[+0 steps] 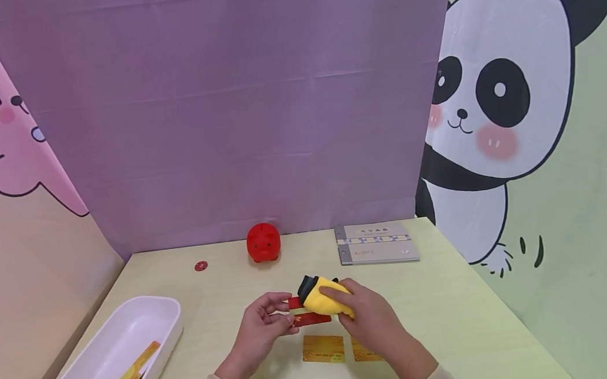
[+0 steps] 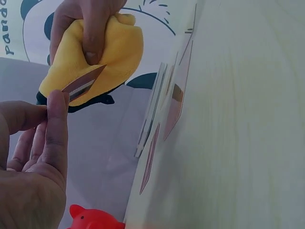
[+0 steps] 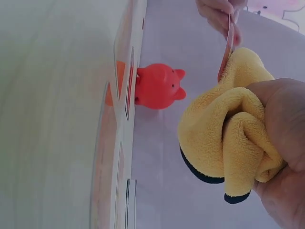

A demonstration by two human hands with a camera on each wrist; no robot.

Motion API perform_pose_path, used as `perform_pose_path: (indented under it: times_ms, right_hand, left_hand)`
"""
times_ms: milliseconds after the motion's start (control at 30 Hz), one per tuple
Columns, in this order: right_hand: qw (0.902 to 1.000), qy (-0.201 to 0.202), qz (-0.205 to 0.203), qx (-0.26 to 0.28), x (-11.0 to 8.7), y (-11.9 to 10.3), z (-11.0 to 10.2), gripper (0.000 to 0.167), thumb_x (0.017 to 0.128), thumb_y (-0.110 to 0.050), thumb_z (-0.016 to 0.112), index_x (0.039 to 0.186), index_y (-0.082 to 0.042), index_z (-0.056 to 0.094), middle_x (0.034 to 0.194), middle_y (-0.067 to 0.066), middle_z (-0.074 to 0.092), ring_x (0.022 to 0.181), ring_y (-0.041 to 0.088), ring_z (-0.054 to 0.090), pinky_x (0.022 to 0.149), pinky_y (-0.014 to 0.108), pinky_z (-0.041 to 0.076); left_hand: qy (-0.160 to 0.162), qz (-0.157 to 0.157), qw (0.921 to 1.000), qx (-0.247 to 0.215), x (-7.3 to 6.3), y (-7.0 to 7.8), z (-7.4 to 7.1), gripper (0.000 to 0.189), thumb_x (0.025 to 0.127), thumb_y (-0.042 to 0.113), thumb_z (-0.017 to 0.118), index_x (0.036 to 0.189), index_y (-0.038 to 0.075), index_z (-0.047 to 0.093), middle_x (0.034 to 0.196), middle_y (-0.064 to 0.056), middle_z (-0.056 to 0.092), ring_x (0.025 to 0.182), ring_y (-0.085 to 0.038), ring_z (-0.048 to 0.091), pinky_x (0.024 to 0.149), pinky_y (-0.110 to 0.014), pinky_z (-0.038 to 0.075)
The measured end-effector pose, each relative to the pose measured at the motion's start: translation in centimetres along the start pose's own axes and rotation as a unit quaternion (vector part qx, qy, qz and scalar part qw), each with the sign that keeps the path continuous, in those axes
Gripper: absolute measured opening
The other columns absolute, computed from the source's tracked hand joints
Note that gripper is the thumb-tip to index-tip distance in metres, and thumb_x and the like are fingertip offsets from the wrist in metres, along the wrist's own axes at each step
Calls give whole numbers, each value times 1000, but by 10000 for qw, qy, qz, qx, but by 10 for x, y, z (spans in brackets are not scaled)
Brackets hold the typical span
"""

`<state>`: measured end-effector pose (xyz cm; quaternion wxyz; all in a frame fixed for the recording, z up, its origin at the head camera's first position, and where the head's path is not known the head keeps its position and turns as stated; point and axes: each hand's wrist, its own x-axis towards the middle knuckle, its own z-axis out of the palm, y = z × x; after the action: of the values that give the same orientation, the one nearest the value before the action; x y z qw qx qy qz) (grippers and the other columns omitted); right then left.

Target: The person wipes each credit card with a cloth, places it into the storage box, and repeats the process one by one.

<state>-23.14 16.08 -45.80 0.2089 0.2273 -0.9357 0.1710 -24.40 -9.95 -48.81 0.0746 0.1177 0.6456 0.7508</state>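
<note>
My left hand (image 1: 259, 325) pinches one end of a thin red card (image 1: 311, 318) between thumb and fingertips, the card tilted with its free end toward my right hand. My right hand (image 1: 371, 316) grips a bunched yellow cloth (image 1: 328, 298) with black edging, close over the held card. In the left wrist view the card (image 2: 86, 83) overlaps the cloth (image 2: 112, 52). Another red piece (image 1: 293, 302) shows beside my left fingertips, partly covered by the cloth. Below the hands lie two gold cards (image 1: 323, 349); my right wrist hides part of the right one.
A white tray (image 1: 168, 325) with a gold card (image 1: 140, 364) inside stands at left. Toward the back are a red piggy bank (image 1: 263, 243), a small round red disc (image 1: 201, 266) and a grey album (image 1: 377, 244). A purple cloth backdrop (image 1: 236, 112) hangs behind the table.
</note>
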Motion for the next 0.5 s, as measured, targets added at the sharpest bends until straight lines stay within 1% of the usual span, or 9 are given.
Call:
perform_pose_path:
  times_ms: [133, 233, 300, 400, 500]
  right_hand:
    - [9998, 109, 157, -21, -1, 4, -2, 63, 82, -9, 87, 134, -39, 71, 114, -6, 64, 89, 11, 62, 80, 29, 61]
    - [9998, 114, 133, -2, -1, 4, -2, 62, 81, -8, 87, 134, -38, 71, 112, -7, 63, 87, 11, 61, 78, 27, 61]
    - [10000, 84, 31, 27, -1, 2, -2, 62, 80, -9, 88, 133, -38, 72, 110, -7, 62, 86, 10, 60, 76, 26, 60]
    - [9997, 67, -198, 94, -1, 0, -1, 62, 80, -8, 89, 132, -36, 73, 108, -7, 62, 85, 9, 60, 75, 24, 60]
    - [9991, 95, -391, 125, -1, -2, 1, 62, 80, -8, 89, 133, -35, 73, 109, -6, 64, 86, 10, 61, 76, 25, 60]
  left_hand:
    - [149, 79, 9999, 31, 0, 2, -1, 43, 95, -1, 74, 136, 5, 61, 120, -26, 62, 98, -34, 75, 85, -46, 63]
    - [264, 131, 9996, 36, 0, 2, -3, 44, 95, -1, 74, 136, 4, 60, 120, -25, 62, 98, -32, 74, 84, -46, 63]
    - [281, 110, 9995, 18, 0, 2, -3, 45, 95, 0, 75, 137, 4, 60, 123, -27, 60, 100, -32, 74, 85, -45, 63]
    - [224, 67, 9997, -11, 0, 1, -4, 45, 96, 0, 74, 138, 6, 60, 126, -29, 59, 102, -33, 74, 86, -45, 63]
    - [130, 37, 9999, -39, 1, 0, -4, 45, 96, -1, 73, 138, 7, 61, 125, -27, 61, 103, -34, 74, 86, -46, 63]
